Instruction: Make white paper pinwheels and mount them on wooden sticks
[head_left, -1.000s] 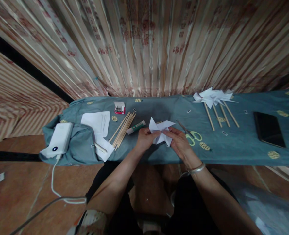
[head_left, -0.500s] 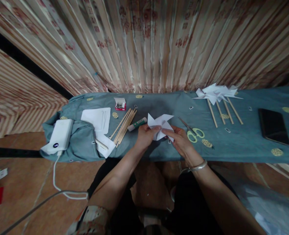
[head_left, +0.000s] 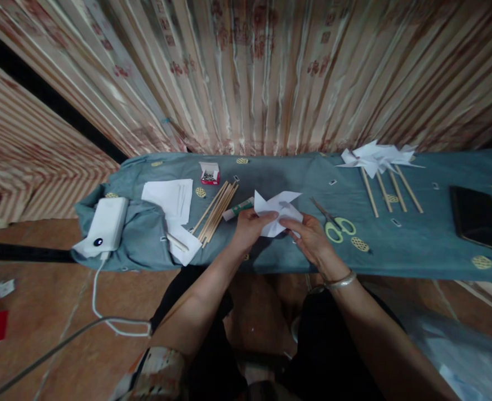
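Note:
My left hand [head_left: 251, 227] and my right hand [head_left: 309, 236] together pinch a white folded paper pinwheel [head_left: 277, 209] just above the blue-covered table [head_left: 417, 245]. Left fingers grip its left side, right fingers close on its lower right part near the middle. A glue stick [head_left: 237, 209] lies just left of my left hand. A bundle of wooden sticks [head_left: 215, 211] rests further left. Green-handled scissors [head_left: 336, 224] lie right of my right hand.
Finished paper pinwheels on sticks [head_left: 377, 161] lie at the back right, a black phone [head_left: 475, 216] at the far right. White paper sheets [head_left: 168, 201], a small box of pins [head_left: 209, 174] and a white power bank [head_left: 104, 226] with a cable sit at the left. Striped curtain behind.
Both hands kept hold of the pinwheel and turned it a little, lifting it slightly toward the back. The camera view shifted slightly to the left.

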A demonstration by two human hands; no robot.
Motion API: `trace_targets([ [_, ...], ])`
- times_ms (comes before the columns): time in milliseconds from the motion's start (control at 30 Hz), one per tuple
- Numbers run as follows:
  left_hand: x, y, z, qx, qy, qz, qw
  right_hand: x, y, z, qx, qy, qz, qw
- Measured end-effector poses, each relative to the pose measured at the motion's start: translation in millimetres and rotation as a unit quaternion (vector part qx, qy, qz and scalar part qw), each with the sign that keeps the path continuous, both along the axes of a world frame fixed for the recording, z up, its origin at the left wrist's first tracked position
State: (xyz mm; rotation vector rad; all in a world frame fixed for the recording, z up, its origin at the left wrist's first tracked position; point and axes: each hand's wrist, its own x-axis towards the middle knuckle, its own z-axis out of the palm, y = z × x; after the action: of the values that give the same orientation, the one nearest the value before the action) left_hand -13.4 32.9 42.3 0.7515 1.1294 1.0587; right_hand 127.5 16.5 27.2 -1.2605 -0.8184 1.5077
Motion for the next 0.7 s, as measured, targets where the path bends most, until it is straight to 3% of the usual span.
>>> trace_targets([
  [700, -3.9, 4.8, -7.1, 0.003, -0.039, -0.003, 0.999, -3.8, 3.9, 0.4, 0.017, 0.003, -0.003, 1.0],
])
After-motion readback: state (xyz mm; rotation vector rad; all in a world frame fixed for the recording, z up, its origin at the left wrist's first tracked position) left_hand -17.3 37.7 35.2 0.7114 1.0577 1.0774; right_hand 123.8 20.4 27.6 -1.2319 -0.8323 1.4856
